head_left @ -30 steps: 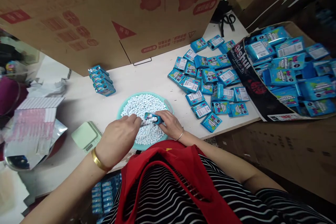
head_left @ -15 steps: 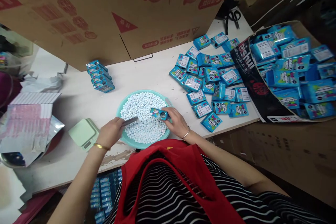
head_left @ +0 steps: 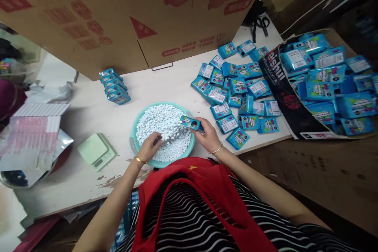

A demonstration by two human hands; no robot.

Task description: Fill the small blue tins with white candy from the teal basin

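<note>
My right fingers (head_left: 203, 123) hold the box (head_left: 189, 121) above the bowl (head_left: 161, 163); likely light, crushable card, best taken gently by its sides. My left fingers (head_left: 154, 138) meet the candies (head_left: 156, 118), their grip unclear.

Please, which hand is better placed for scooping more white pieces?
Probably the left hand: it is over the bowl of white pieces, while the right hand holds a blue packet.
</note>
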